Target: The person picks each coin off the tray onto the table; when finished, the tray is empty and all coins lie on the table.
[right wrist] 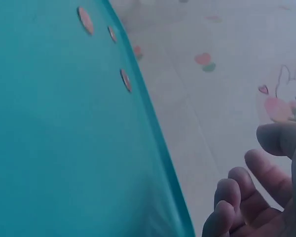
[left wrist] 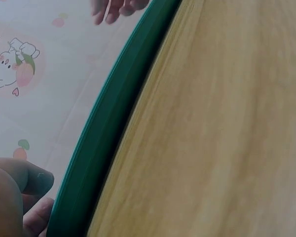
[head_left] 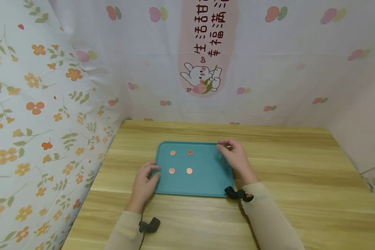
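A teal tray lies flat on the wooden table. Several copper coins lie in its left half, laid out in a square; one coin is at the far left. My left hand is at the tray's left rim near the front corner, fingers loosely curled, one fingertip against the rim. My right hand hovers at the tray's far right corner with relaxed fingers that hold nothing. In the right wrist view its fingers stand apart from the tray edge, and three coins show.
Printed cloth walls close the table on the left and back. Bare wood lies right of the tray and in front of it. Black camera mounts sit on both wrists.
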`<state>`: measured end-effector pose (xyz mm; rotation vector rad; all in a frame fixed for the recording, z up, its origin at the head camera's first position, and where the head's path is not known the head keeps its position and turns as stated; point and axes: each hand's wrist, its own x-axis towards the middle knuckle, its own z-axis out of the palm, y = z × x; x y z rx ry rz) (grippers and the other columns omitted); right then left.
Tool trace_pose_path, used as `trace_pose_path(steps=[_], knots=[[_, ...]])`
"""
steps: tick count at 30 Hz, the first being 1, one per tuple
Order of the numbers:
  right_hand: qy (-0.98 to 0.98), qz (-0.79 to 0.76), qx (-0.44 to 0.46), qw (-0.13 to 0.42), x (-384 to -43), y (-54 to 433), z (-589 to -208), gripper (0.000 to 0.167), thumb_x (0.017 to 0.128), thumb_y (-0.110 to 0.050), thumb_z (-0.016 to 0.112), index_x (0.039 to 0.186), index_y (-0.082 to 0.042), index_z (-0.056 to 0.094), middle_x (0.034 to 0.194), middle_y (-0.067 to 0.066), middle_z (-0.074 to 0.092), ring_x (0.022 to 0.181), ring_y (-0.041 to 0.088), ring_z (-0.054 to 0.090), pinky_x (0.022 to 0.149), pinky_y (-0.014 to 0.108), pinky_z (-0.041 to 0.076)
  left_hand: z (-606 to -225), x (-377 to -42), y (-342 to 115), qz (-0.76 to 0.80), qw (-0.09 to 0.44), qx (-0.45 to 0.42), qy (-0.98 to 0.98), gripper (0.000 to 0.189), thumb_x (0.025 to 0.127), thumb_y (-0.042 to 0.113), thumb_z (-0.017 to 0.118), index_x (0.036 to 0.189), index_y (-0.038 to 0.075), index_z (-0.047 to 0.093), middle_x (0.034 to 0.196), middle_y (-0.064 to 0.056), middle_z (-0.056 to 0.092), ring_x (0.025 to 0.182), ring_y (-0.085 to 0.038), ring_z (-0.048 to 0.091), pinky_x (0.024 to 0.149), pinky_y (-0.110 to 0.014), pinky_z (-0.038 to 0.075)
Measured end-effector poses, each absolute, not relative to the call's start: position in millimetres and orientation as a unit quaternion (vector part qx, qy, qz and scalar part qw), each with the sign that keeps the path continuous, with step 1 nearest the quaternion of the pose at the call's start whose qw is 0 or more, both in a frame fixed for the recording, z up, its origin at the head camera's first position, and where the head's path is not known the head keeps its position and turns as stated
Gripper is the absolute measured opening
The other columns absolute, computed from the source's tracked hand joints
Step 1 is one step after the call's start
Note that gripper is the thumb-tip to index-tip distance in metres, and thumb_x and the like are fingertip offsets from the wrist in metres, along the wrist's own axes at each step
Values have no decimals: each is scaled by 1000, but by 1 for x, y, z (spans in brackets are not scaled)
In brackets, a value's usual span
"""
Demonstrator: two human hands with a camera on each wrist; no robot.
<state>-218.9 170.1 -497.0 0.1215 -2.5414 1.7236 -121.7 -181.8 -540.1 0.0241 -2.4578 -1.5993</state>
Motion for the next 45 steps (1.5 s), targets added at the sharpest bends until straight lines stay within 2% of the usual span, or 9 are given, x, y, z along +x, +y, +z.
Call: trace_pose_path(steps=[6,12,15,18,27,35,38,42,45], knots=[[-843,531,87,-12,-231,144,-494,35,104,-27,71,130,-3,72,119,12,69,90,27,64,72,36,55,-538,-125,-182,-547,96,6,-831,16,97,-2,70,113,-1,74,146,-17,59,140,-35,54,120,-49,44],[-868,455,168,-108,-242,116,-496,44,103,-30,72,139,-5,68,136,14,67,109,30,66,91,48,57,-539,-122,-183,-545,99,8,-832,16,96,-3,71,112,0,75,143,-17,60,139,-35,55,120,-48,44],[-875,431,184,-118,-246,99,-500,44,102,-31,73,137,-5,70,137,14,67,114,31,65,98,51,55,-539,-120,-184,-541,102,9,-835,16,96,-3,71,111,1,75,143,-16,61,138,-35,55,119,-48,44],[-888,406,190,-108,-250,85,-504,39,101,-29,75,132,-6,73,132,12,69,117,30,64,102,49,54,-539,-121,-184,-540,104,7,-835,16,96,-3,71,111,0,75,143,-16,61,138,-36,55,119,-49,44],[-918,350,168,-84,-250,64,-508,31,96,-24,79,123,-11,77,119,8,67,104,25,63,90,45,57,-539,-120,-185,-547,88,20,-832,17,98,-2,70,115,0,73,145,-15,60,140,-32,54,120,-44,44],[-919,341,180,-84,-249,64,-506,11,96,-20,81,105,-15,79,99,-1,66,93,18,59,81,38,56,-539,-120,-184,-549,91,16,-831,17,97,-2,70,113,0,73,144,-16,60,139,-33,54,120,-47,44],[-919,341,178,-88,-250,64,-507,15,96,-22,81,108,-15,76,96,0,65,89,19,59,77,39,54,-539,-120,-185,-549,91,17,-830,16,97,-3,70,112,0,74,144,-16,60,139,-33,54,120,-46,44],[-919,355,148,-88,-252,67,-511,28,95,-26,82,117,-12,71,93,3,61,80,22,55,72,39,49,-538,-120,-184,-549,90,19,-831,15,97,-3,70,112,0,74,143,-15,60,139,-32,54,121,-44,44],[-917,368,129,-84,-254,69,-513,31,95,-28,83,116,-10,71,91,4,59,78,23,53,72,38,47,-537,-119,-184,-551,90,18,-830,15,97,-3,70,112,0,74,144,-16,60,140,-32,54,121,-44,43]])
